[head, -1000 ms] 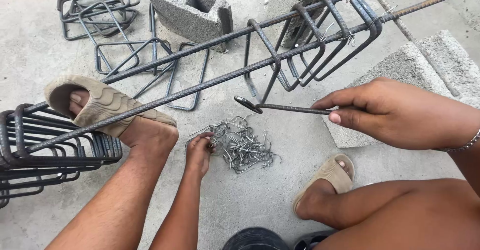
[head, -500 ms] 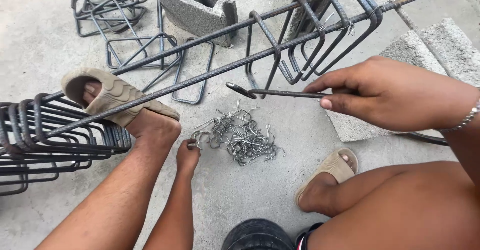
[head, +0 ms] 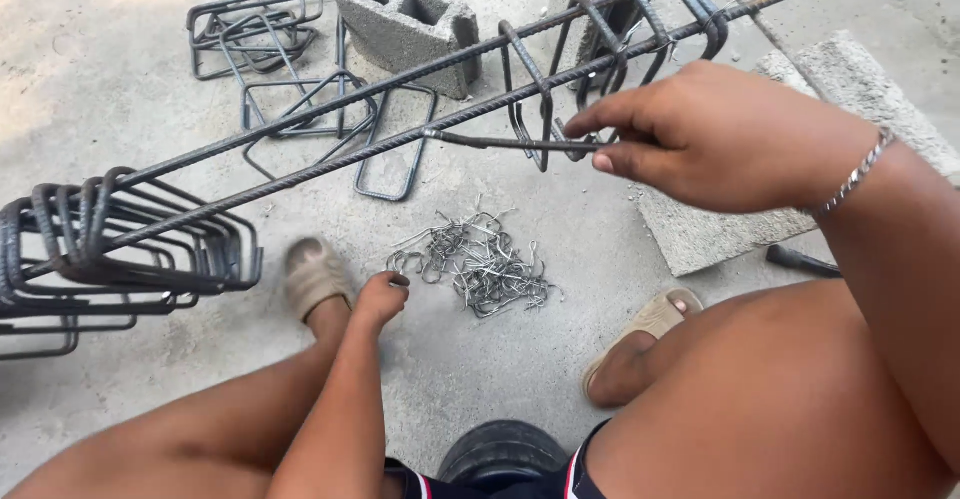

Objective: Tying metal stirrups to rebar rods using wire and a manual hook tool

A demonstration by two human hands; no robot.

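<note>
I log the concrete floor [head: 120, 159] first, grey and rough, carrying everything in view. Two long steel bars [head: 330, 159] cross it on a slant from lower left to upper right, with a bunch of bent steel loops [head: 110, 249] hanging on them at the left end and a second bunch [head: 610, 19] near the right. A hollow concrete block [head: 410, 24] lies behind the bars, loose loops [head: 290, 89] flat on the floor beside it. The right hand [head: 720, 139] is closed, thumb and fingers pinching a thin hooked metal tool [head: 510, 142] whose tip lies against the nearer bar. The left hand [head: 380, 297] reaches down with fingers curled, fingertips touching the near edge of a pile of short wire ties [head: 480, 264]; whether it grips one I cannot tell. Sandalled feet rest either side of the pile.
</note>
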